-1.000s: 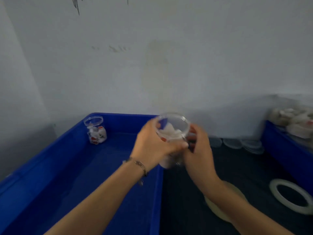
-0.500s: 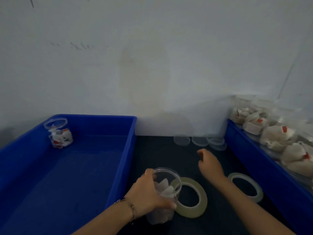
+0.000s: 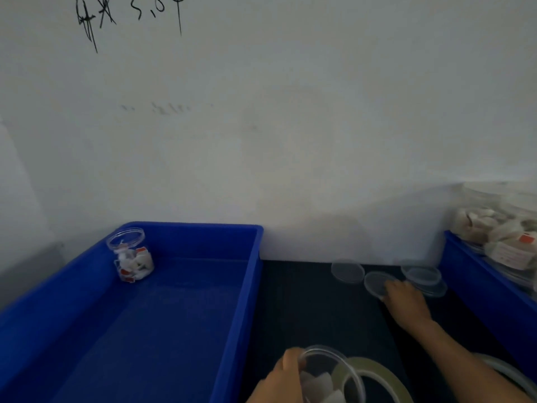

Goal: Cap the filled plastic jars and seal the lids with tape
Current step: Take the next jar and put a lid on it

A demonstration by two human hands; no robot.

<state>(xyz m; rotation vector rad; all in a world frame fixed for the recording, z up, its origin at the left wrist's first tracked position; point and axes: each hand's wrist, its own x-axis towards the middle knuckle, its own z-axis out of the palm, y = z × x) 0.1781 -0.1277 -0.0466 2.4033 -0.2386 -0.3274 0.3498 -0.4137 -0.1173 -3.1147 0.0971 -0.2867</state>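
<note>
Only one view, the head view, is given. At the bottom centre of the frame an uncapped clear jar (image 3: pixel 328 376), part filled with white packets, is gripped by the left hand (image 3: pixel 279 382), whose fingers are curled round the jar's left wall. In the right middle of the frame the right hand (image 3: pixel 406 303) is stretched out over the dark mat (image 3: pixel 305 309), its fingertips laid on one clear lid (image 3: pixel 376 282); whether that lid is pinched or merely touched cannot be told, as the fingers are blurred.

Clear lids are seen along the back of the mat near the wall: one apart on the left (image 3: pixel 347 270), the one under the fingers, and a small overlapping stack (image 3: pixel 422 276) to the right, in which at least two can be counted.

Two tape rolls are seen at the lower edge: one yellowish roll (image 3: pixel 377 376) just beside the held jar, and one paler roll (image 3: pixel 511 373) at the lower right, partly covered by the right forearm.

Two blue bins are present. In the far corner of the large left bin (image 3: pixel 255 286) one capped jar (image 3: pixel 132 255) is stood upright. The right bin (image 3: pixel 476 274), at the frame's right edge, is piled with filled jars (image 3: pixel 499 237); these are too blurred to be counted.

Black handwriting (image 3: pixel 98 18) is seen on the wall at the upper left.
</note>
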